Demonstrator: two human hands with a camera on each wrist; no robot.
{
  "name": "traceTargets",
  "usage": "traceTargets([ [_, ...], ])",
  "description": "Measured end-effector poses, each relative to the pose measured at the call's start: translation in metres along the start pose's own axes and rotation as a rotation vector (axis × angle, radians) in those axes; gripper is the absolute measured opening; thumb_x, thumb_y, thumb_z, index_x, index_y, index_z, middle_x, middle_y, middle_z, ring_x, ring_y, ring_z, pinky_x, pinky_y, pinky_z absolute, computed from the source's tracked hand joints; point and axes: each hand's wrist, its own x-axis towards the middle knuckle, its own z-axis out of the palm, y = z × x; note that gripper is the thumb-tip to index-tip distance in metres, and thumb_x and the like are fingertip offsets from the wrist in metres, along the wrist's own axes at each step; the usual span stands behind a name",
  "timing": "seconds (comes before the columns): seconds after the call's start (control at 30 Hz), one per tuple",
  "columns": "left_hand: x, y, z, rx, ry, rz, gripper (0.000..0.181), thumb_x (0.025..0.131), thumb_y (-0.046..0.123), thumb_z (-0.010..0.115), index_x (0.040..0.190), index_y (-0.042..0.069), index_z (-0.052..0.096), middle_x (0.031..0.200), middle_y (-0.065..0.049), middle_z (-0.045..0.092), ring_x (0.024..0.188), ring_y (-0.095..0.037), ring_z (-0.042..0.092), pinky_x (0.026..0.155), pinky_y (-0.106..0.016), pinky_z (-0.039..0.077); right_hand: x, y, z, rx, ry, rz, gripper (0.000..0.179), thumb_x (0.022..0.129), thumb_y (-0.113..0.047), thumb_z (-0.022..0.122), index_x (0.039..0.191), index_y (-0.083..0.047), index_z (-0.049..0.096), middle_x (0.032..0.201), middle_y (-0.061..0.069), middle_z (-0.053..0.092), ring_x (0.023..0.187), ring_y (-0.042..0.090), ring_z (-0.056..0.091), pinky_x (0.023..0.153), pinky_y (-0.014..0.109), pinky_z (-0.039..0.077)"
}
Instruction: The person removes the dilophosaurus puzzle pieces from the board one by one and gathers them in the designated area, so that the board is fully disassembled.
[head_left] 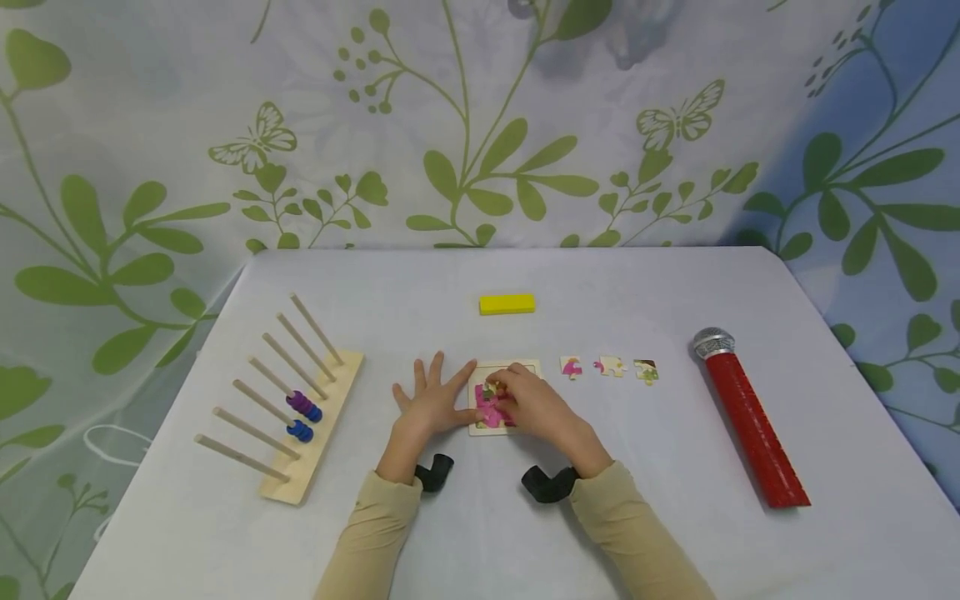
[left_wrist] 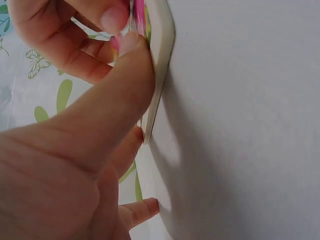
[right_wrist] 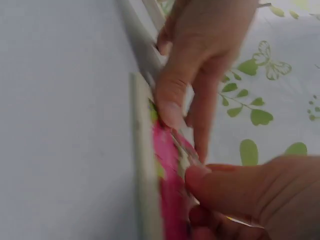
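Observation:
A small square jigsaw tray point(head_left: 495, 364) with a pale wooden rim and a pink picture lies at the middle of the table. On its left side my left hand point(head_left: 431, 402) rests with fingers spread, and its thumb reaches over the rim onto the picture. My right hand point(head_left: 538, 406) is over the tray's right half, pinching a jigsaw piece point(right_wrist: 184, 144) between thumb and fingers. In the right wrist view that piece is tilted, close to the left thumb. Three loose jigsaw pieces point(head_left: 611, 367) lie in a row to the right of the tray.
A yellow block point(head_left: 507, 305) lies behind the tray. At left stands a wooden peg rack point(head_left: 330, 417) with blue and purple beads on some pegs. A red microphone point(head_left: 753, 429) lies at right. Patterned cloth point(head_left: 480, 125) hangs behind the white table.

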Motion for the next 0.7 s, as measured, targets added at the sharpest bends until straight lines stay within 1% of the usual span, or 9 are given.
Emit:
traceTargets([
  [0.07, 0.000, 0.000, 0.000, -0.002, 0.000, 0.003, 0.077, 0.076, 0.049, 0.066, 0.142, 0.033, 0.029, 0.150, -0.015, 0.004, 0.132, -0.043, -0.005, 0.094, -0.069, 0.001, -0.003, 0.008, -0.010, 0.077, -0.031, 0.007, 0.032, 0.083, -0.007, 0.065, 0.114, -0.005, 0.058, 0.092, 0.006, 0.053, 0.078, 0.016, 0.051, 0.072, 0.029, 0.047],
  [0.17, 0.001, 0.000, 0.002, -0.009, -0.005, 0.000, 0.077, 0.076, 0.049, 0.066, 0.142, 0.033, 0.029, 0.150, -0.015, 0.004, 0.132, -0.043, -0.006, 0.094, -0.069, 0.001, -0.010, 0.028, -0.030, 0.169, -0.087, 0.032, 0.031, 0.084, -0.010, 0.065, 0.114, -0.007, 0.059, 0.091, 0.005, 0.052, 0.075, 0.017, 0.050, 0.065, 0.030, 0.044],
  [0.23, 0.001, 0.000, 0.004, -0.018, -0.010, -0.002, 0.077, 0.076, 0.048, 0.066, 0.142, 0.033, 0.029, 0.150, -0.015, 0.003, 0.132, -0.043, -0.006, 0.093, -0.069, 0.000, -0.018, 0.043, -0.044, 0.214, -0.124, 0.085, 0.030, 0.083, -0.011, 0.066, 0.112, -0.009, 0.060, 0.087, 0.004, 0.052, 0.073, 0.017, 0.049, 0.063, 0.030, 0.042],
  [0.37, 0.003, 0.000, 0.007, -0.019, -0.009, -0.003, 0.078, 0.076, 0.048, 0.067, 0.142, 0.033, 0.028, 0.150, -0.014, 0.003, 0.132, -0.042, -0.007, 0.094, -0.069, -0.001, -0.035, 0.072, -0.065, 0.241, -0.158, 0.169, 0.029, 0.079, -0.010, 0.069, 0.107, -0.008, 0.061, 0.076, 0.002, 0.050, 0.067, 0.017, 0.046, 0.059, 0.030, 0.039],
  [0.43, 0.003, 0.000, 0.006, -0.014, -0.007, -0.003, 0.078, 0.076, 0.047, 0.067, 0.142, 0.033, 0.028, 0.150, -0.014, 0.003, 0.132, -0.042, -0.007, 0.094, -0.069, -0.001, -0.041, 0.082, -0.070, 0.253, -0.162, 0.201, 0.029, 0.078, -0.009, 0.070, 0.106, -0.008, 0.062, 0.073, 0.002, 0.050, 0.066, 0.017, 0.045, 0.057, 0.029, 0.038],
  [0.5, 0.002, 0.000, 0.005, -0.011, -0.008, -0.004, 0.078, 0.076, 0.047, 0.067, 0.142, 0.033, 0.028, 0.150, -0.014, 0.003, 0.132, -0.042, -0.007, 0.093, -0.069, -0.001, -0.045, 0.089, -0.073, 0.263, -0.160, 0.213, 0.030, 0.078, -0.009, 0.070, 0.106, -0.007, 0.062, 0.071, 0.002, 0.050, 0.064, 0.017, 0.045, 0.056, 0.028, 0.037],
  [0.7, 0.001, -0.001, 0.003, -0.010, -0.007, 0.003, 0.078, 0.076, 0.047, 0.067, 0.142, 0.032, 0.028, 0.150, -0.014, 0.003, 0.132, -0.043, -0.007, 0.093, -0.070, -0.001, -0.047, 0.094, -0.073, 0.299, -0.154, 0.222, 0.031, 0.078, -0.008, 0.070, 0.108, -0.006, 0.062, 0.069, 0.003, 0.050, 0.062, 0.017, 0.045, 0.053, 0.026, 0.036],
])
